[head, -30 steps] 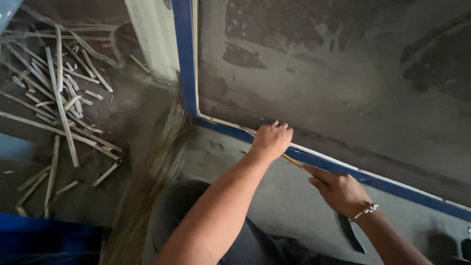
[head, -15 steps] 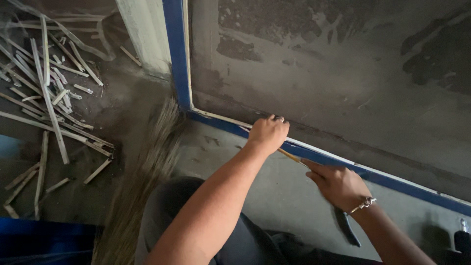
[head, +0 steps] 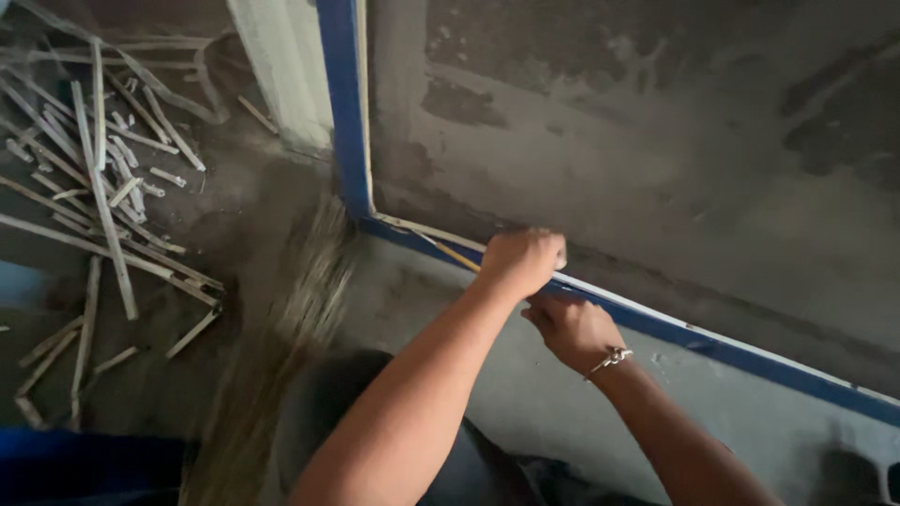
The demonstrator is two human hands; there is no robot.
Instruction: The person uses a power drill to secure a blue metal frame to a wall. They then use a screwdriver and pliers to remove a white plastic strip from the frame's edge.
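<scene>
The right hand [head: 574, 330] has moved up under the left hand [head: 521, 260]; both now close on the thin pale wooden strip [head: 450, 251] along the blue metal frame [head: 344, 103].

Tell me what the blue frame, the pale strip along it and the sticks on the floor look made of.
Blue frame: likely painted wood or metal; even matte blue, straight edges.
Pale strip: probably thin wood or cane, light and unpainted.
Sticks: seemingly split wood or bamboo offcuts, dry, pale, uneven lengths.
</scene>
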